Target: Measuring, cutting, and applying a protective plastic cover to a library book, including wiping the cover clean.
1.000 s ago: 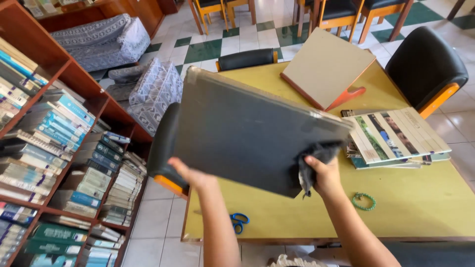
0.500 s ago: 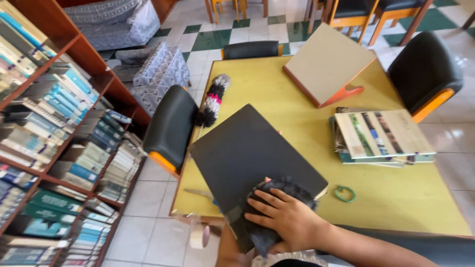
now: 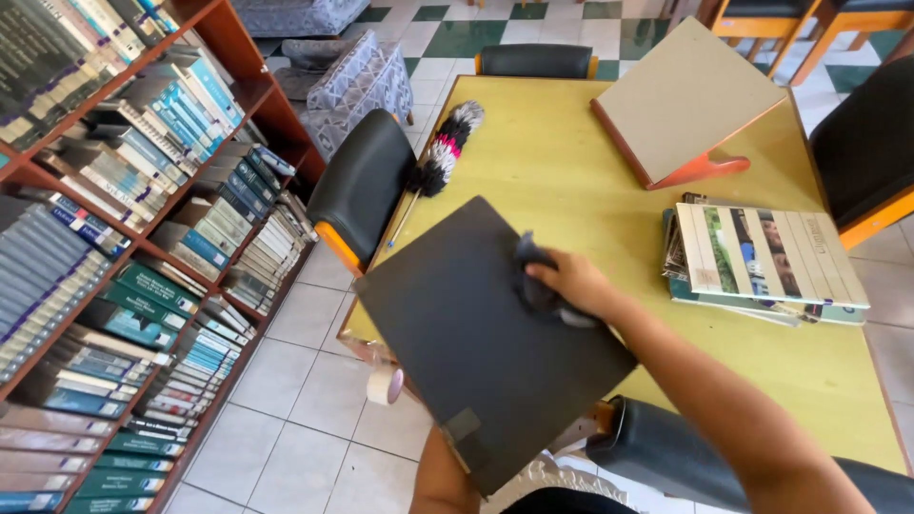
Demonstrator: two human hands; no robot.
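- Centrally, a large flat black board [image 3: 476,343] lay tilted over the near edge of the yellow-green surface [image 3: 571,181], its lower corner overhanging toward the person.
- Right hand [image 3: 569,283]: fingers curled and pressing a dark cloth [image 3: 535,286] flat against the upper right part of the board.
- Left hand: hidden beneath the board; only the left forearm [image 3: 440,476] showed at the board's lower edge, so whether it gripped the board could not be told.
- A feather duster [image 3: 446,150] with black, white and pink tufts lay on the surface's left side, well apart from the board.
- A tan panel with a red-orange frame [image 3: 681,100] rested on the far part of the surface.
- A stack of books and magazines [image 3: 762,262] sat on the right of the surface, near the right forearm but apart from it.
- A roll of tape [image 3: 385,385] showed just beside the board's left edge, below the level of the surface.
- Black chairs with orange trim: one [image 3: 362,186] at the left edge, one [image 3: 533,61] at the far end.
- A red-brown bookshelf [image 3: 124,247] filled with books stood on the left, over a tiled floor [image 3: 286,419].
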